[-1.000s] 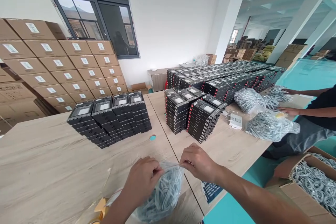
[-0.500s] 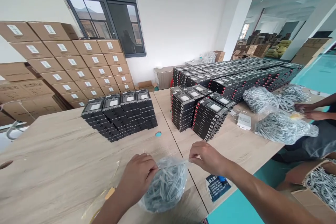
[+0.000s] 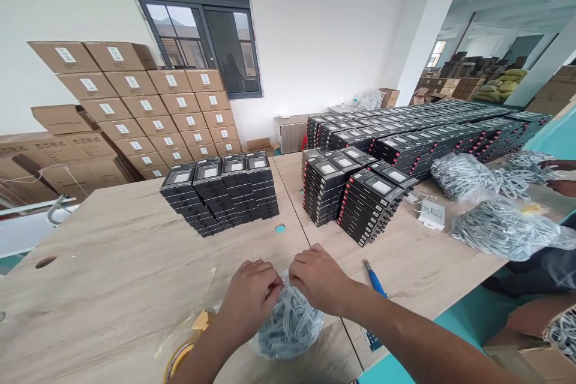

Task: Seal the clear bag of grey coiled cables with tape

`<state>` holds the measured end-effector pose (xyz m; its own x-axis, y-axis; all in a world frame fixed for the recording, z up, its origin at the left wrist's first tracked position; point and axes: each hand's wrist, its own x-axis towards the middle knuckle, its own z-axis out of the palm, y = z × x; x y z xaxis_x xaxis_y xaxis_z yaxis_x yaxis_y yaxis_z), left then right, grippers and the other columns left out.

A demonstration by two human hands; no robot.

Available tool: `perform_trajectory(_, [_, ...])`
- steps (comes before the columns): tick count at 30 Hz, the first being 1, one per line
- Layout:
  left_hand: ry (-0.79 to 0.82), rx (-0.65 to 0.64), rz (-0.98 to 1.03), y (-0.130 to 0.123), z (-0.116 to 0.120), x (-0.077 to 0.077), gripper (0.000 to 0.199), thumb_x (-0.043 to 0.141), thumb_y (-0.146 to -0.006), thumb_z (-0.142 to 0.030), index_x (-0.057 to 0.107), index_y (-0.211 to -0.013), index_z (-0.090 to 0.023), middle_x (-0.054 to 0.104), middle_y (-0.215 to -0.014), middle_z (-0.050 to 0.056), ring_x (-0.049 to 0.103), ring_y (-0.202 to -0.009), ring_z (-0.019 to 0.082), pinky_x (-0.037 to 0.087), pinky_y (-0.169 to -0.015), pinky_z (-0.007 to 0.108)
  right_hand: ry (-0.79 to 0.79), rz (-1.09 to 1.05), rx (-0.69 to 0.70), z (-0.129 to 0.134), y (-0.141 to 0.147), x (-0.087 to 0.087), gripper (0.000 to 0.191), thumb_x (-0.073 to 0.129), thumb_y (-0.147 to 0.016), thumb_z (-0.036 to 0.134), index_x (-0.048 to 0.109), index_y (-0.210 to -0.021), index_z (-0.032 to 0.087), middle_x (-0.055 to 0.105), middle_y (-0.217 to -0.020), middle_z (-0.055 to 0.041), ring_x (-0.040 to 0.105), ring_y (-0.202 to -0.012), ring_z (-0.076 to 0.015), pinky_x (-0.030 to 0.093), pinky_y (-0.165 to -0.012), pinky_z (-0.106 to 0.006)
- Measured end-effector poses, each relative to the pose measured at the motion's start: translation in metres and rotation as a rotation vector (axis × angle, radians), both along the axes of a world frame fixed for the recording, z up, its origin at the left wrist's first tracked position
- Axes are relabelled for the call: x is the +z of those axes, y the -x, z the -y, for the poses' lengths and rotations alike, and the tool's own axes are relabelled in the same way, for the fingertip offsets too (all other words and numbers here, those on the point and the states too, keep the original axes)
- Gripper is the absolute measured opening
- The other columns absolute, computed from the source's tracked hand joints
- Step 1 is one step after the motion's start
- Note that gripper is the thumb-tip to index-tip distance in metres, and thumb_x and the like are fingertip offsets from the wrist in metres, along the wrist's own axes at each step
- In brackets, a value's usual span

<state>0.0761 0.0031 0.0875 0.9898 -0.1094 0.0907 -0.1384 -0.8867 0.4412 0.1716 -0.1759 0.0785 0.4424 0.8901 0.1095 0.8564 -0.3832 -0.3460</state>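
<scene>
A clear plastic bag full of grey coiled cables sits on the wooden table in front of me. My left hand is closed on the left side of the bag's mouth. Close beside it, my right hand pinches the other side of the same mouth. The two hands nearly meet above the cables, and their fingertips are partly hidden. Left of my left forearm lies a yellow tape roll with a yellow piece near it. A blue-handled tool rests beyond my right forearm, by a dark printed sheet.
Stacks of black boxes stand at the table's back left and centre right, with long rows behind. More bagged cables lie right, near another person's hands. Brown cartons are piled by the wall. An open carton holds cables.
My hands have come together from either side of the bag's mouth, gathering the plastic between them. The camera view has shifted left, and the blue-handled tool now shows more fully.
</scene>
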Motion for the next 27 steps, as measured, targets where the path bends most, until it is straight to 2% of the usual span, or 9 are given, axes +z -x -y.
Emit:
perform_trajectory(5, [-0.024,0.013,-0.014,-0.001,0.001,0.000,0.016,0.058,-0.091,-0.012,0.062,-0.076,-0.015,0.061,-0.077,-0.001,0.052,-0.077,0.017,0.033,-0.076,0.033,0.025,0.105,0.058,-0.007,0.002,-0.002,0.014,0.052,-0.096,0.024,0.062,-0.087,0.020,0.063,-0.087,0.0014,0.052,-0.083,-0.0151,0.026,-0.084,-0.035])
perform_trajectory(9, [-0.132,-0.058,0.030,0.000,-0.005,-0.001,0.020,0.053,-0.095,-0.013,0.061,-0.077,-0.015,0.061,-0.078,0.001,0.051,-0.077,0.019,0.029,-0.074,0.035,-0.028,0.226,0.073,-0.005,-0.001,-0.012,0.015,0.053,-0.096,0.023,0.060,-0.084,0.018,0.062,-0.082,0.0000,0.049,-0.078,-0.0160,0.025,-0.082,-0.035])
perform_trajectory(14, [-0.192,-0.108,0.109,0.005,-0.008,-0.006,0.022,0.048,-0.098,-0.013,0.061,-0.080,-0.015,0.060,-0.081,0.001,0.050,-0.077,0.020,0.026,-0.074,0.036,-0.191,0.283,0.055,0.028,-0.016,-0.024,0.018,0.053,-0.096,0.019,0.058,-0.079,0.017,0.060,-0.075,0.0000,0.046,-0.072,-0.0145,0.024,-0.077,-0.034])
perform_trajectory(19, [-0.215,-0.094,0.101,0.012,-0.012,-0.008,0.019,0.053,-0.098,-0.016,0.061,-0.080,-0.016,0.060,-0.080,0.000,0.050,-0.077,0.019,0.025,-0.074,0.035,-0.332,0.244,0.046,0.064,-0.020,-0.022,0.022,0.050,-0.097,0.012,0.055,-0.075,0.016,0.057,-0.072,0.0006,0.043,-0.069,-0.0130,0.024,-0.076,-0.033])
perform_trajectory(24, [-0.245,-0.158,0.127,0.024,-0.023,-0.002,0.026,0.049,-0.099,-0.017,0.058,-0.076,-0.016,0.059,-0.077,0.000,0.046,-0.074,0.019,0.024,-0.073,0.034,-0.294,0.181,0.061,0.072,-0.016,-0.019,0.025,0.046,-0.100,0.016,0.058,-0.078,0.016,0.059,-0.074,-0.0004,0.045,-0.070,-0.0134,0.025,-0.077,-0.033])
perform_trajectory(27, [-0.250,-0.173,0.178,0.025,-0.020,0.004,0.028,0.045,-0.098,-0.014,0.054,-0.072,-0.015,0.056,-0.073,0.001,0.042,-0.071,0.018,0.024,-0.072,0.034,-0.221,0.145,0.035,0.069,-0.020,-0.015,0.027,0.044,-0.100,0.016,0.059,-0.078,0.016,0.060,-0.076,-0.0014,0.047,-0.072,-0.0139,0.027,-0.079,-0.033])
